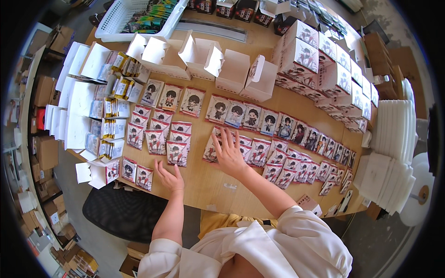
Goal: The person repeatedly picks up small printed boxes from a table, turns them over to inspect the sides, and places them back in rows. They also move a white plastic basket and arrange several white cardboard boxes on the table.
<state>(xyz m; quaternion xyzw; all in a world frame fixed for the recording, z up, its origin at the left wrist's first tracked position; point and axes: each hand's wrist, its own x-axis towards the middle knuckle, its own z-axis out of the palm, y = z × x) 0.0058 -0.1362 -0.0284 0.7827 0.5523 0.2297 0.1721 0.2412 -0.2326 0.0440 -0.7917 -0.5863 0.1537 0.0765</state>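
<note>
My right hand [229, 155] lies over a group of small red-and-white foil packets [209, 149] at the middle of the table, its fingers spread. Close to the table's front edge, my left hand [169, 177] is held with its fingers apart and nothing in it. Just beyond it is a column of overlapping packets [176, 153]. Two more packets [137, 173] lie to its left. Behind these runs a long row of cards or packets with cartoon figures [235, 114], bending off to the right. More stacked packets [292, 167] spread out right of my right hand.
Opened white boxes [232, 72] stand along the back. Closed printed boxes [336, 69] are piled at the back right. On the left are boxes filled with yellow packets [113, 123]. A white basket [109, 28] sits at the far left, and white foam sheets [394, 134] at the right edge.
</note>
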